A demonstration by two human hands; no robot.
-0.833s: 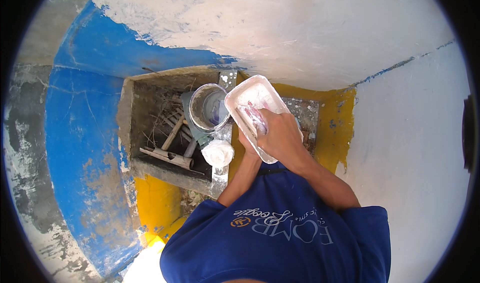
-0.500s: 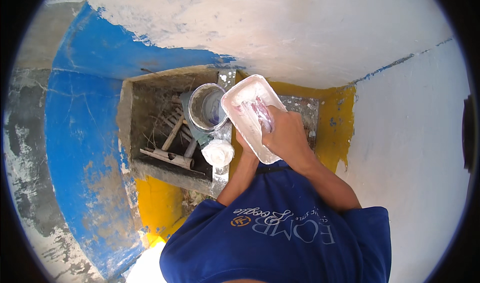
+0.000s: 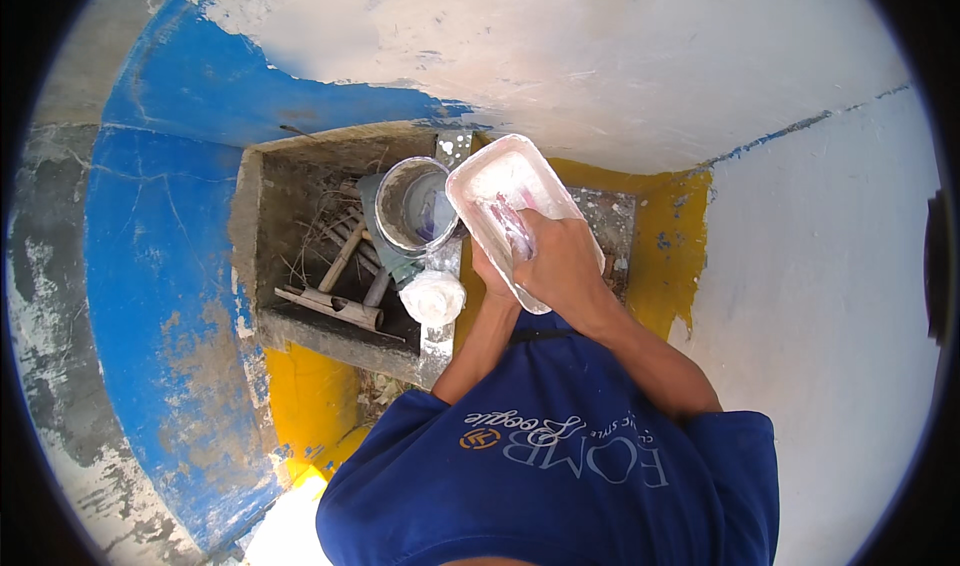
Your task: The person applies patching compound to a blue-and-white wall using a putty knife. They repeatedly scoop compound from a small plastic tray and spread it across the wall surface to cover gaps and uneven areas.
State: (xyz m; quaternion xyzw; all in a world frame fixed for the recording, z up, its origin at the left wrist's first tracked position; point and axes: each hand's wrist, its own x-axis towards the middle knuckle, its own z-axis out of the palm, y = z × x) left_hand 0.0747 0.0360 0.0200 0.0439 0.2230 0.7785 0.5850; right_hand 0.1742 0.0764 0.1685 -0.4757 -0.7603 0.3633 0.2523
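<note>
A white rectangular tray [image 3: 580, 221], smeared inside with white and purplish paste, is tilted in front of my chest. My left hand [image 3: 490, 274] supports it from its left underside, with most of the fingers hidden behind the tray. Inside the tray, my right hand [image 3: 560, 261] is closed, its fingertips down in the paste. Whatever it grips is coated and partly covered, so I cannot make it out. Just left of the tray stands a round open tub [image 3: 395, 211] with greyish liquid and a purplish patch in it. A white, paste-covered lump [image 3: 433, 298] sits below the tub.
The tub and lump rest on a paint-spattered ledge [image 3: 437, 351] along a concrete box [image 3: 330, 341] holding bamboo pieces [image 3: 340, 261] and dry twigs. Around it rise a blue wall [image 3: 150, 226], a yellow-painted band [image 3: 675, 256] and a whitish wall [image 3: 810, 266].
The tray has risen slightly in view and shifted a little to the right. My right hand has moved a little up and left within it, while my left hand keeps supporting it.
</note>
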